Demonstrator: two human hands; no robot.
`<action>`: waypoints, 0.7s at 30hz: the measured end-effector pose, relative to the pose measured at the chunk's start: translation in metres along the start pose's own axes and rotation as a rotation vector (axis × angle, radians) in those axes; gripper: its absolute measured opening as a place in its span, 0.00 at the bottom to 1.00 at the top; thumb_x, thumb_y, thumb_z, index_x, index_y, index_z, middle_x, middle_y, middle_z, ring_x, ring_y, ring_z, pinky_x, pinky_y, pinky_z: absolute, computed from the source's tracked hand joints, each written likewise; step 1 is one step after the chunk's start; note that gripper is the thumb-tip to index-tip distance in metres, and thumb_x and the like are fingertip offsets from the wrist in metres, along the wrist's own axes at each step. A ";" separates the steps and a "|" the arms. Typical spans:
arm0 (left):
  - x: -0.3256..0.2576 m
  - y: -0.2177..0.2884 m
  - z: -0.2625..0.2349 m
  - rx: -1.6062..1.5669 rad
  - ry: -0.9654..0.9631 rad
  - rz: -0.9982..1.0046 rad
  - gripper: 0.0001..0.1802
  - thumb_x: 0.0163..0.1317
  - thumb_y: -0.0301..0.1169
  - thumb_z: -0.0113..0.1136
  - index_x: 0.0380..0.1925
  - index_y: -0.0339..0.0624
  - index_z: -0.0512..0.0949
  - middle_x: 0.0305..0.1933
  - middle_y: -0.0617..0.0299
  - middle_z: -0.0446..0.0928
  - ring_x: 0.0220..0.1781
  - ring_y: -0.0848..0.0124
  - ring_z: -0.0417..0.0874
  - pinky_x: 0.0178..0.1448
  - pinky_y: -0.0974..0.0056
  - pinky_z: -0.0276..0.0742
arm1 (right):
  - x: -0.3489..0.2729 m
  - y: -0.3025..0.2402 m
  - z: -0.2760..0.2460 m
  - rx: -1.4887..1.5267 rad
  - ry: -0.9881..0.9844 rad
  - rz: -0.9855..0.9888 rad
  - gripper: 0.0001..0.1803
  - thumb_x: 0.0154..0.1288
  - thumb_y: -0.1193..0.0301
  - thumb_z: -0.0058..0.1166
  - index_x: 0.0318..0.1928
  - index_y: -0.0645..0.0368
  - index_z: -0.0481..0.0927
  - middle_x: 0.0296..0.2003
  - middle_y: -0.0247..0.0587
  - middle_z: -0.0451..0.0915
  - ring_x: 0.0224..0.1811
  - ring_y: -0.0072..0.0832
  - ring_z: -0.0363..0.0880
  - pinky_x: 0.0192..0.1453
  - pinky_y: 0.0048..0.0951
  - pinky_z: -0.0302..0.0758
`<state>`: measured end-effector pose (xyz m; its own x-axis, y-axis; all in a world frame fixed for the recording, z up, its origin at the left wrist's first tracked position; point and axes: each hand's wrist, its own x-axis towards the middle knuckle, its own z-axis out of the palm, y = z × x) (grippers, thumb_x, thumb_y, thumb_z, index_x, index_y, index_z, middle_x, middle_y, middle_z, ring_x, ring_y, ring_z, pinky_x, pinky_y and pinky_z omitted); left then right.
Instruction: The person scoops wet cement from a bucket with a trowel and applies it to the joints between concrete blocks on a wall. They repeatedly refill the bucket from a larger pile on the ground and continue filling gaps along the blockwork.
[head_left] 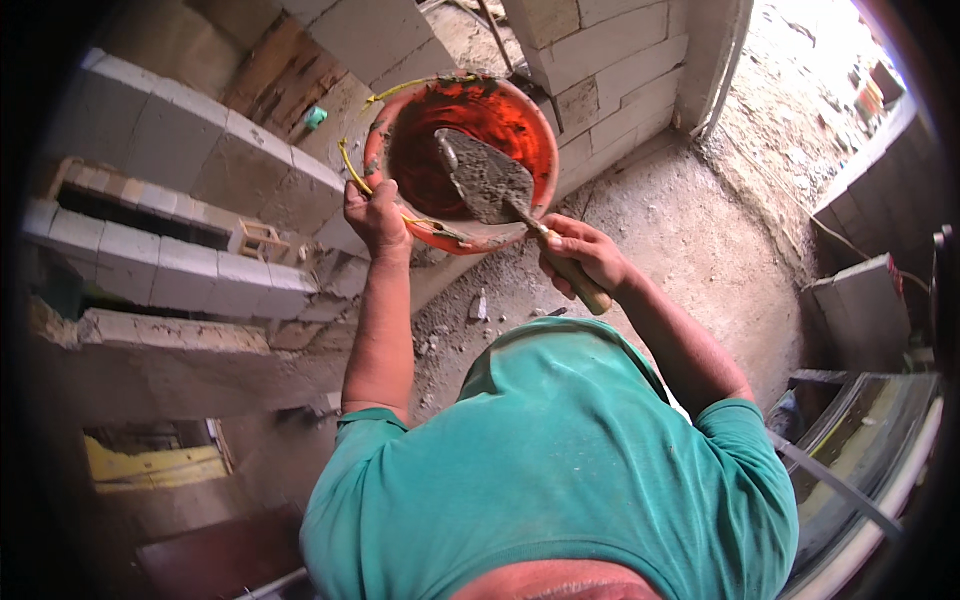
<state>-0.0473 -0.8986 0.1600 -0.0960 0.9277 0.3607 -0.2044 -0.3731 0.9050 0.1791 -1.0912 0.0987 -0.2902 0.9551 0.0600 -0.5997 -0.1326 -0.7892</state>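
My left hand [375, 213] grips the near rim of an orange plastic bucket [405, 115] and tilts it toward me. A yellow cord handle [350, 165] loops by that hand. My right hand [583, 255] is closed around the wooden handle of a trowel [485, 178]. The trowel's mortar-coated blade reaches inside the bucket, against its smeared inner wall. My green shirt fills the lower middle of the view.
A low wall of grey blocks [175, 140] runs along the left, with a small wooden frame [258, 240] set on it. More stacked blocks [610, 60] stand behind the bucket. Rubble litters the dusty concrete floor [690, 230]. A loose block [865, 305] lies at the right.
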 end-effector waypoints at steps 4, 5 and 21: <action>-0.002 0.002 -0.013 0.151 0.096 0.096 0.10 0.46 0.20 0.58 0.29 0.40 0.70 0.32 0.67 0.70 0.31 0.75 0.72 0.38 0.69 0.71 | -0.032 0.011 -0.019 -0.263 0.131 -0.002 0.20 0.64 0.69 0.57 0.53 0.59 0.67 0.27 0.34 0.73 0.25 0.23 0.75 0.26 0.27 0.73; -0.003 0.008 -0.013 0.173 0.115 0.119 0.10 0.46 0.20 0.58 0.29 0.40 0.70 0.31 0.67 0.70 0.30 0.75 0.71 0.37 0.69 0.70 | -0.036 0.016 -0.024 -0.380 0.179 -0.020 0.20 0.63 0.71 0.57 0.54 0.59 0.67 0.28 0.33 0.73 0.26 0.23 0.76 0.27 0.28 0.73; -0.018 0.062 -0.003 0.374 0.244 0.349 0.10 0.46 0.22 0.57 0.20 0.37 0.64 0.21 0.64 0.66 0.25 0.76 0.64 0.32 0.65 0.68 | -0.110 0.060 -0.064 -1.574 0.289 -0.143 0.17 0.62 0.71 0.53 0.52 0.47 0.73 0.38 0.42 0.78 0.36 0.46 0.82 0.35 0.44 0.80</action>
<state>-0.0615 -0.9384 0.2088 -0.3271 0.7036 0.6309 0.2346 -0.5862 0.7754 0.2225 -1.1872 0.0057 -0.0487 0.9750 0.2170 0.7708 0.1748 -0.6126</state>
